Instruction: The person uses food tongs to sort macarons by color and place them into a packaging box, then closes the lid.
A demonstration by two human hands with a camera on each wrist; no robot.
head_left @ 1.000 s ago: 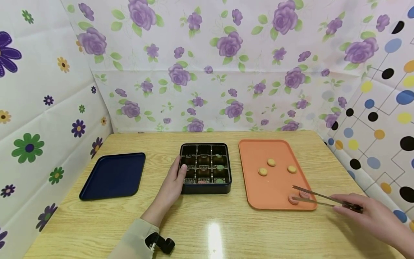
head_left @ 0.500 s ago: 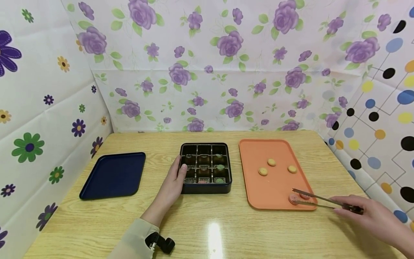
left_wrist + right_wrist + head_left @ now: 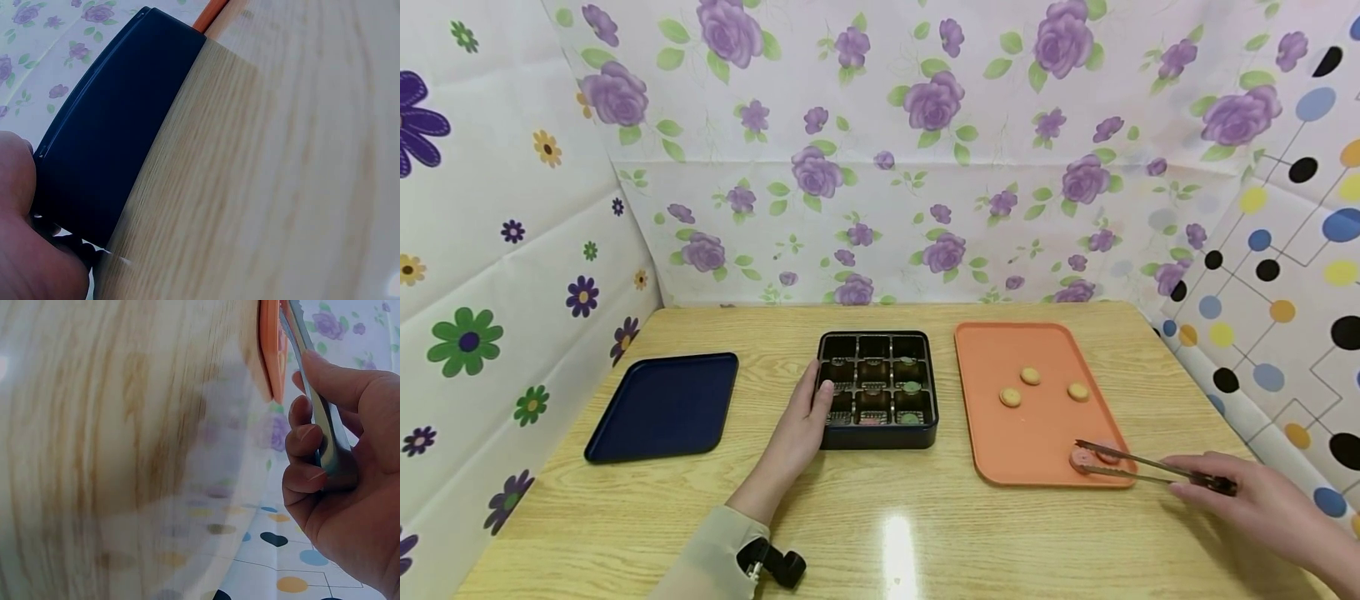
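Note:
My left hand (image 3: 798, 421) holds the left side of a black divided box (image 3: 883, 437), thumb over its rim. In the left wrist view the box's dark wall (image 3: 119, 119) rises beside the thumb. Green macarons (image 3: 911, 418) and a pink one (image 3: 872, 418) lie in some compartments. My right hand (image 3: 1247, 492) grips metal tongs (image 3: 1213, 482) over the orange tray's near right corner. The tongs' tips stand apart around a pink macaron (image 3: 1081, 459); a second pink macaron (image 3: 1107, 451) is partly hidden behind the upper arm. The right wrist view shows fingers curled round the tongs (image 3: 334, 444).
The orange tray (image 3: 1030, 442) also carries three yellow macarons (image 3: 1011, 397) farther back. At the left lies a dark blue tray (image 3: 662, 408). Flower-printed cloth (image 3: 880, 225) stands behind the wooden table (image 3: 820, 525), with printed walls at both sides.
The right hand and the tongs have shifted slightly left, and the tips have come a little closer together around the pink macaron. The left hand and box stay put.

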